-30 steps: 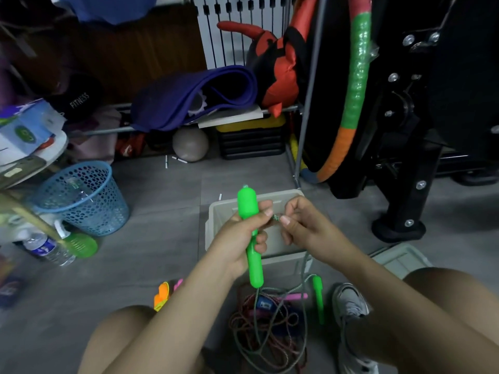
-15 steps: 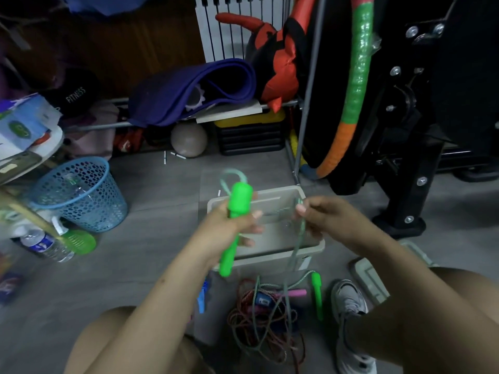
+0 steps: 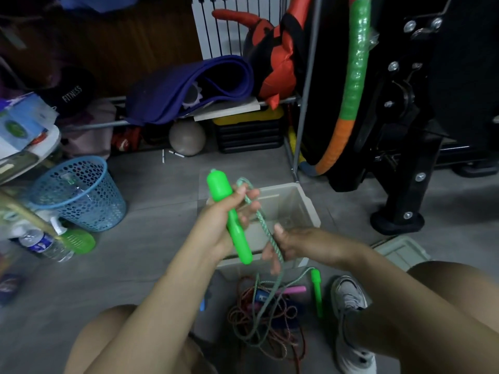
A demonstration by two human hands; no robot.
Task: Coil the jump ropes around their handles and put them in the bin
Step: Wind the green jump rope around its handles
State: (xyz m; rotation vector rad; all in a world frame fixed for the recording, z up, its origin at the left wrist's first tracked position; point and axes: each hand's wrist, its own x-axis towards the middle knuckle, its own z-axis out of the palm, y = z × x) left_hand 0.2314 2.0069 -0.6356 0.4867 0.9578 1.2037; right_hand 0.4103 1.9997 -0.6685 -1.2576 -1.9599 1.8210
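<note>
Compared with half a second earlier, the right hand (image 3: 294, 242) has dropped from the bin's far rim to its near wall, drawing the green rope (image 3: 266, 228) down, and the rope's loop by the handle's top has shrunk. The left hand (image 3: 229, 211) has its grip curled round the green handle (image 3: 229, 220), held tilted above the grey bin (image 3: 299, 209). The right grip pinches the rope; its fingertips are blurred. Below the bin, a tangle of ropes (image 3: 267, 317) lies on the grey tiled floor (image 3: 151, 265) with the second green handle (image 3: 316, 292) and a pink handle (image 3: 294, 289); the strands there cannot be told apart. Left of the bin stands a blue basket (image 3: 81, 195); right of it, a black machine base (image 3: 397, 220), cut off by the frame's edge.
</note>
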